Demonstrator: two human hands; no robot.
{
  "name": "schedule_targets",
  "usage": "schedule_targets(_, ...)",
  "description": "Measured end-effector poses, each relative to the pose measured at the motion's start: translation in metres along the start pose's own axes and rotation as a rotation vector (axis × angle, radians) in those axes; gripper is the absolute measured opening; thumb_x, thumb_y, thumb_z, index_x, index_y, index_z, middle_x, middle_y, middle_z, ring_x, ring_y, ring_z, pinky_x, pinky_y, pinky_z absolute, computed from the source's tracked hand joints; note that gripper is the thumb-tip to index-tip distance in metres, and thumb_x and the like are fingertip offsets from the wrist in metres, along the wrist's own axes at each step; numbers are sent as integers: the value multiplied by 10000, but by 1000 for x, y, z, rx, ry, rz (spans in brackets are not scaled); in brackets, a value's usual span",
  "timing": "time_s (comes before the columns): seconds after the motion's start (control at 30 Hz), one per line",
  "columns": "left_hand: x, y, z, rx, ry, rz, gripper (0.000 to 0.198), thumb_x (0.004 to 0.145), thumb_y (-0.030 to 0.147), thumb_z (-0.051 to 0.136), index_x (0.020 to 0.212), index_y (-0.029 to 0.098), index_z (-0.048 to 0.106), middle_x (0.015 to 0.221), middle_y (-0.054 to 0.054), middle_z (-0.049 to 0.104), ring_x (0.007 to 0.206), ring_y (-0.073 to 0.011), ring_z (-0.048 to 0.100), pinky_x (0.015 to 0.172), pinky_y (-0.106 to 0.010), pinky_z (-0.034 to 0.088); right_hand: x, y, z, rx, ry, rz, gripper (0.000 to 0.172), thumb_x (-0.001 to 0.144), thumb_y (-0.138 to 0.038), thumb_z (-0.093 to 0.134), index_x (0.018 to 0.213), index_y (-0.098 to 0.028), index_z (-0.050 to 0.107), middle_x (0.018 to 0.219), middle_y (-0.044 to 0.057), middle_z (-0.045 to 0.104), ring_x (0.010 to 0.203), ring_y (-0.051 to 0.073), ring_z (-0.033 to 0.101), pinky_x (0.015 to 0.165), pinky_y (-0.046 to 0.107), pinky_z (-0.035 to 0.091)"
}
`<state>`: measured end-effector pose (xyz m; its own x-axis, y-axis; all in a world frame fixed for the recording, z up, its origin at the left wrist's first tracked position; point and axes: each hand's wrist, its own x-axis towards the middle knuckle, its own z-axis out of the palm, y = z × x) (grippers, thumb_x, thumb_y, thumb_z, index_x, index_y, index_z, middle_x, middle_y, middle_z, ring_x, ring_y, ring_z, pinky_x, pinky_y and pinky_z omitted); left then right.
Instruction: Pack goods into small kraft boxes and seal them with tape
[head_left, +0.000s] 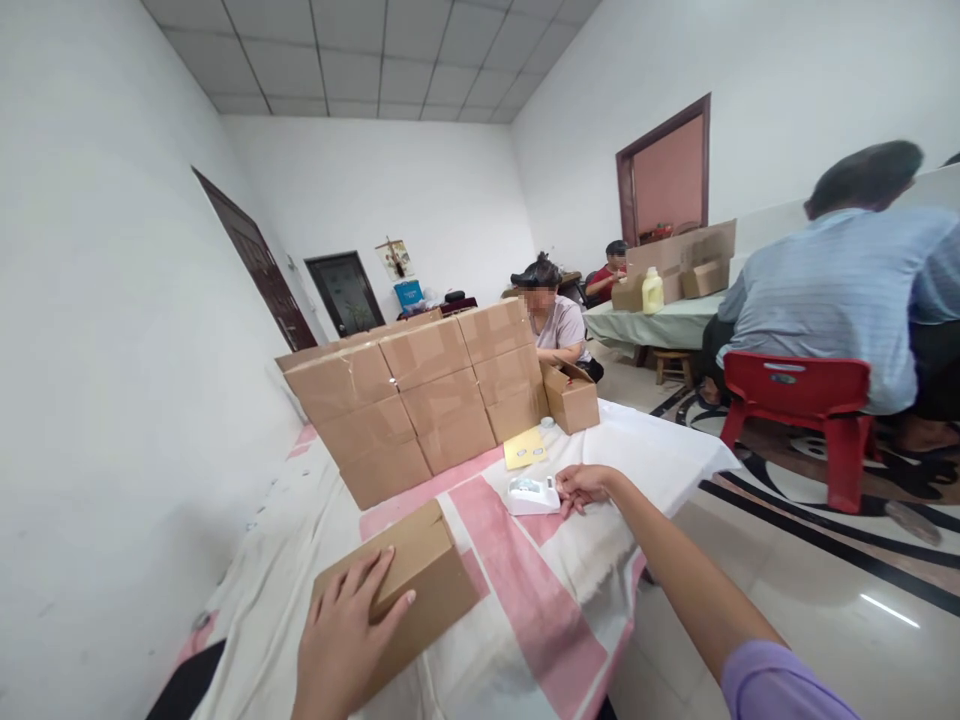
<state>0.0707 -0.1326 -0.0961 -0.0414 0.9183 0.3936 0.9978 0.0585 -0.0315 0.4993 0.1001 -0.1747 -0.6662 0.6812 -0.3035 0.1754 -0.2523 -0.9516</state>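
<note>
Cardboard box (433, 568), stacked cartons (435, 395) beyond, yellow sheet (525, 441)

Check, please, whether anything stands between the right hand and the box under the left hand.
The tape dispenser does, beside the right hand, on the side toward the box. Past it, only tablecloth shows.

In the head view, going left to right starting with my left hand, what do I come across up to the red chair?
Left hand, white tape dispenser, right hand, pale yellow bottle, red chair.
</note>
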Motion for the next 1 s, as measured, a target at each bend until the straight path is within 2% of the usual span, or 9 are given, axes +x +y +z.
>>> schedule_targets(0.13,2,2,-3,-25,-36,-13,571,898,537,491,1419,314,561,1435,-33,600,1290,-299,535,1080,-475,406,-4,-11,8,-75,34,28,223,813,-135,654,705,-183,464,580,-3,610,683,200,768,397,144,458)
schedule_targets(0.27,3,6,-7,-34,-74,-51,588,888,532,491,1431,315,547,1454,-21,585,1308,-291,518,1099,-466,392,-12,-25,22,-177,91,115,195,762,-94,642,679,-168,482,592,72,671,596,206,742,386,165,445)
schedule_targets(0.47,-1,12,-4,4,-50,-40,565,916,502,505,1440,294,536,1430,-33,606,1266,-287,539,1055,-452,416,-44,-35,45,-313,400,120,196,739,-45,559,660,-187,450,414,-12,526,379,148,598,344,162,299)
schedule_targets(0.6,-12,47,-4,117,71,-73,534,988,505,411,1410,218,567,1342,-103,653,1155,-322,579,901,-455,463,-64,-45,69,-372,592,12,150,815,-106,514,714,-194,446,396,-54,459,342,80,472,368,167,214)
schedule_targets(0.7,-15,80,-11,176,136,-123,556,1014,498,344,1388,155,572,1277,-136,664,1080,-330,585,848,-456,457,-65,-66,105,-355,553,-126,88,857,-222,528,789,-190,483,465,-65,478,384,66,456,391,168,213)
schedule_targets(0.77,-12,93,-16,187,90,-133,557,998,499,400,1390,136,559,1234,-139,666,1044,-331,578,819,-453,457,-60,-85,136,-269,437,-289,109,816,-264,585,801,-181,516,525,-65,507,368,58,429,381,184,206)
schedule_targets(0.83,-8,97,-19,177,46,-135,570,973,497,468,1401,129,542,1195,-138,662,1030,-325,566,816,-451,457,-53,-106,167,-209,348,-344,156,782,-283,642,847,-166,561,579,-62,547,350,44,389,372,197,215)
schedule_targets(0.9,-6,95,-21,164,13,-135,590,952,492,517,1417,130,524,1189,-136,652,1020,-318,555,812,-450,454,-42,-125,193,-206,287,-342,336,764,-237,673,1081,-139,616,594,-69,574,359,47,381,379,202,250)
schedule_targets(1.0,-5,94,-22,150,-19,-150,613,943,488,537,1437,127,503,1203,-136,637,1004,-311,540,798,-445,443,-17,-143,221,-262,255,-313,723,789,-138,656,1477,-132,433,606,-68,631,379,62,402,393,201,282)
